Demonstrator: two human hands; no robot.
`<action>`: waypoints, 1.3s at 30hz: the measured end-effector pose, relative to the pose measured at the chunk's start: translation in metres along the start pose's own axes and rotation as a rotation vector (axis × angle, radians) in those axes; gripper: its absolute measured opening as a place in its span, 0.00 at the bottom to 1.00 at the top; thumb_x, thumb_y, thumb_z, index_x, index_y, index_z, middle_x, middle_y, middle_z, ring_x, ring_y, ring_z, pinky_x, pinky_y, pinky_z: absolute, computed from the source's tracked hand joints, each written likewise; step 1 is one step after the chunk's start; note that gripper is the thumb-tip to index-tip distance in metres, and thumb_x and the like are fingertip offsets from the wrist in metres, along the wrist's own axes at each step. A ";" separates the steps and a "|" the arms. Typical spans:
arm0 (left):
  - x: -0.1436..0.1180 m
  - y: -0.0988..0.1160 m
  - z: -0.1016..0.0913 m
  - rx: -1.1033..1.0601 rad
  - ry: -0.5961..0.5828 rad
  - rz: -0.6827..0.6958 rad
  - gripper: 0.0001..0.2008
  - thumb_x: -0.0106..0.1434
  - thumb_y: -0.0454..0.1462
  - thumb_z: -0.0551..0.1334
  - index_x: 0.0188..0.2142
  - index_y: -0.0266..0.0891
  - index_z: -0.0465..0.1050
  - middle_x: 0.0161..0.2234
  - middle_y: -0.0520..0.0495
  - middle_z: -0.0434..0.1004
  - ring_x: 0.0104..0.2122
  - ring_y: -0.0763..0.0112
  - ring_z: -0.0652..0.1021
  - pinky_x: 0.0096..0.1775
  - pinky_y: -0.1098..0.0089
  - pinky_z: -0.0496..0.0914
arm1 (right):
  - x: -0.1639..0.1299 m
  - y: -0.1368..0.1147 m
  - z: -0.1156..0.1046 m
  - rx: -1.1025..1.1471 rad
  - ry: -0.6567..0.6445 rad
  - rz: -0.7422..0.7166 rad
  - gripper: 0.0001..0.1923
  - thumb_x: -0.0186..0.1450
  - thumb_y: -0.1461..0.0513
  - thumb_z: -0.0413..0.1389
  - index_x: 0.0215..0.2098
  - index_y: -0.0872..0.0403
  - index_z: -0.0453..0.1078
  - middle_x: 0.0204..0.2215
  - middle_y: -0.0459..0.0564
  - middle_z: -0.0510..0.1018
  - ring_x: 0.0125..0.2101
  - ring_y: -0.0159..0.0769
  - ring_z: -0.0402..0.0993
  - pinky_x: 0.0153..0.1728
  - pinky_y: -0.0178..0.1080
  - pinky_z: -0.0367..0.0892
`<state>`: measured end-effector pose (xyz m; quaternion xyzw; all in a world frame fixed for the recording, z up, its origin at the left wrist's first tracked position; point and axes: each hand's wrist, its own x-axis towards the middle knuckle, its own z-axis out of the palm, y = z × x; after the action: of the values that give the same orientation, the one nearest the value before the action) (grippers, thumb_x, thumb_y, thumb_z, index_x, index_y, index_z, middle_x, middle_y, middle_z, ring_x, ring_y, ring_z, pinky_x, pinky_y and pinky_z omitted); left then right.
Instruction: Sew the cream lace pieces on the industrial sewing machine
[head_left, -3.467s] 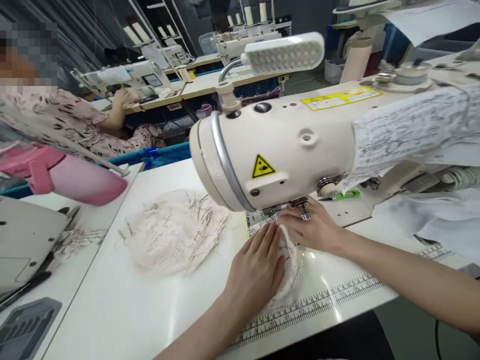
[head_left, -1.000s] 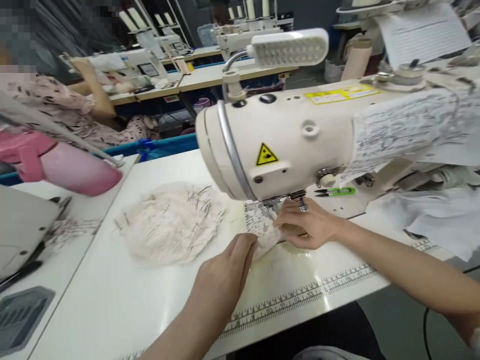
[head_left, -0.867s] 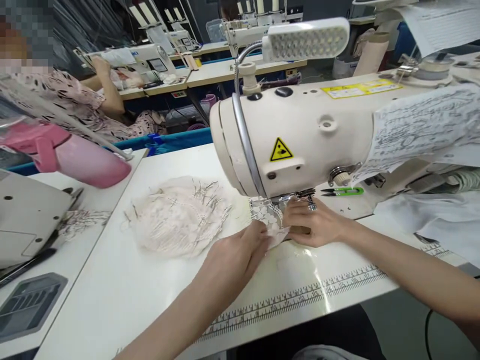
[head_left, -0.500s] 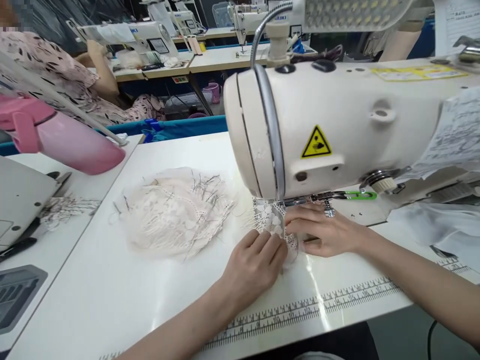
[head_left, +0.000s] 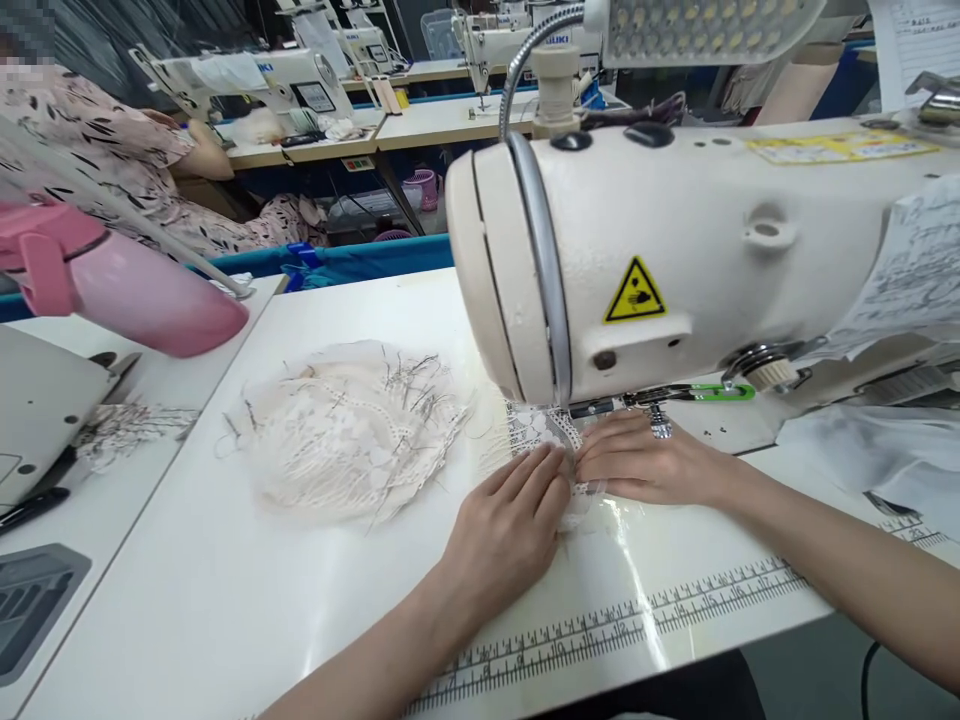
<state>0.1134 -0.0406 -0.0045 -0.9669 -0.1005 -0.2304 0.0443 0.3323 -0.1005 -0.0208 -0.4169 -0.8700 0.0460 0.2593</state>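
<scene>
While both hands lie flat with fingers together, the left hand and right hand press a lace piece onto the counter under the sewing machine, lace pile at nine o'clock.

Yellow hazard triangle sticker seen on sewing machine head; "JUKI" read on rear machine; ruler scale numbers printed along bench edge.
</scene>
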 end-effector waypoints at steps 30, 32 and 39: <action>0.000 0.000 0.007 -0.053 -0.020 -0.036 0.10 0.59 0.28 0.54 0.40 0.31 0.70 0.49 0.37 0.75 0.52 0.59 0.72 0.50 0.61 0.72 | 0.007 -0.005 0.000 -0.101 0.142 0.010 0.09 0.67 0.65 0.49 0.40 0.53 0.70 0.34 0.45 0.78 0.42 0.31 0.72 0.41 0.39 0.70; -0.001 -0.001 0.007 -0.055 -0.012 -0.063 0.11 0.57 0.26 0.53 0.38 0.31 0.69 0.48 0.37 0.75 0.50 0.60 0.75 0.47 0.63 0.74 | 0.008 -0.008 0.002 -0.124 0.131 -0.010 0.09 0.67 0.64 0.48 0.41 0.53 0.71 0.36 0.45 0.78 0.42 0.30 0.72 0.43 0.39 0.70; 0.001 -0.006 0.004 -0.050 -0.018 -0.165 0.16 0.50 0.26 0.53 0.39 0.34 0.67 0.47 0.39 0.76 0.44 0.61 0.78 0.41 0.64 0.77 | 0.018 -0.015 0.006 -0.187 0.139 -0.034 0.11 0.67 0.65 0.48 0.36 0.52 0.73 0.31 0.45 0.78 0.38 0.30 0.74 0.46 0.40 0.70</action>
<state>0.1143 -0.0338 -0.0078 -0.9581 -0.1746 -0.2270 0.0002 0.3093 -0.0964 -0.0146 -0.4266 -0.8574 -0.0689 0.2795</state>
